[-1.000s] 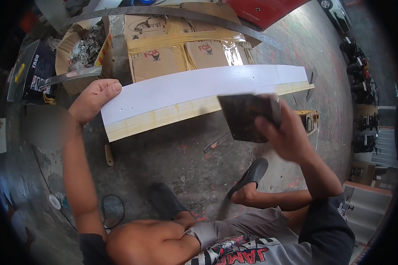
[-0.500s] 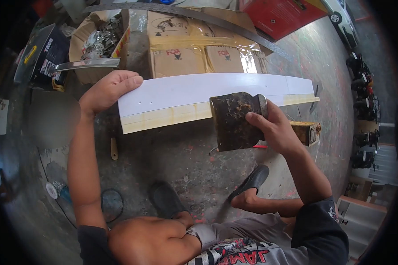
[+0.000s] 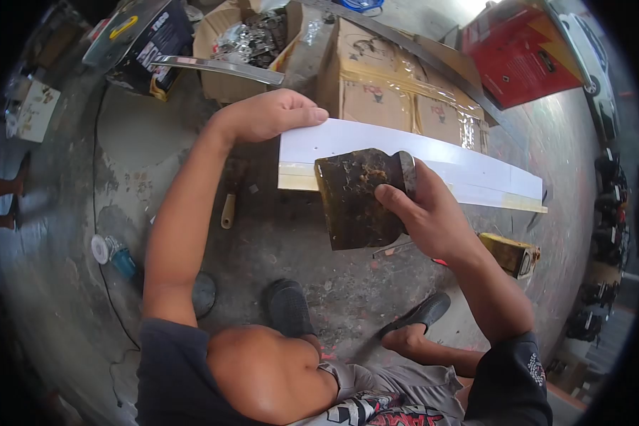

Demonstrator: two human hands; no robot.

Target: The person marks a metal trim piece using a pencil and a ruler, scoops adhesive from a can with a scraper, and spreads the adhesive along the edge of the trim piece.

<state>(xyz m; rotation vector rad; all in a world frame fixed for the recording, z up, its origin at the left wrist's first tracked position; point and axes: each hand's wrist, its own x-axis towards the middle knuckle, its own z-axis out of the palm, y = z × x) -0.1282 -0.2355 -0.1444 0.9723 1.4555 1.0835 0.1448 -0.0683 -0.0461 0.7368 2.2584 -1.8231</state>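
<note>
My left hand [image 3: 273, 116] grips the upper left corner of a long white panel [image 3: 433, 157], its thumb along the edge. A pale yellow coated strip [image 3: 297, 177] runs along the panel's near edge. In my right hand [image 3: 433, 213] is a dark, flat, stained spreader-like plate [image 3: 358, 202] with a rounded metal-looking edge; its exact kind I cannot make out. My thumb lies on top of the plate, and the other fingers are mostly hidden behind it. The plate covers part of the panel's near edge; whether the two touch is unclear.
Behind the panel stand taped cardboard boxes [image 3: 376, 92], an open carton of metal parts [image 3: 252, 42] and a red box [image 3: 504, 57]. A yellow stained can [image 3: 508, 254], a wooden-looking handle [image 3: 228, 211] and a teal power tool [image 3: 121, 260] with a cord lie on the floor. Another person's feet [image 3: 6, 202] show at left.
The view has turned, shifting the scene rightward. My right hand has moved the dark plate leftward along the panel, closer to its left end. My left hand keeps its hold on the corner.
</note>
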